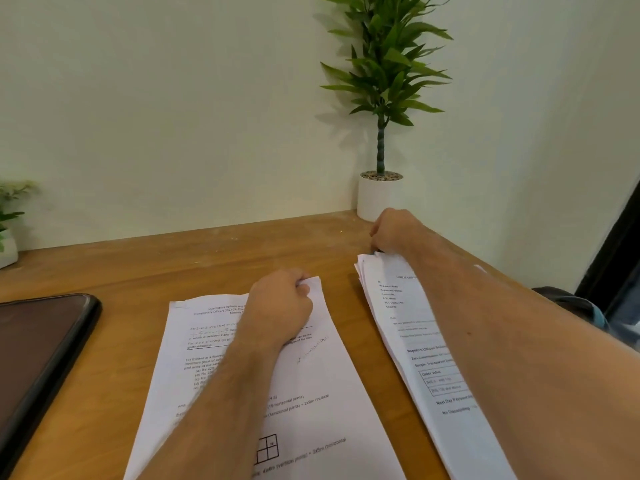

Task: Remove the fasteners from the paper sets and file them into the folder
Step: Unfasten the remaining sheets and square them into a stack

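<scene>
- Wooden counter (207, 258) carries two white printed paper sets.
- Left hand (280, 306) fingers pinch the middle set's (322, 393) top corner; tugging may tear it.
- Right hand (391, 230) fingers curl at the right set's (408, 327) top, seemingly on a dark fastener; loosened sheets could scatter.

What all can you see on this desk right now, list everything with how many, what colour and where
Wooden desk: one, brown, fills the lower frame.
Printed maths paper set: one, white, centre of the desk.
Printed form paper set: one, white, right side of the desk.
Dark flat folder: one, brown with a black edge, left edge of the desk.
Tall leafy plant in a white round pot: one, green, back right corner.
Small plant in a white pot: one, green, far left, partly cut off.
Left hand: one, gripping the top right corner of the maths set.
Right hand: one, pinching the far end of the form set.
</scene>
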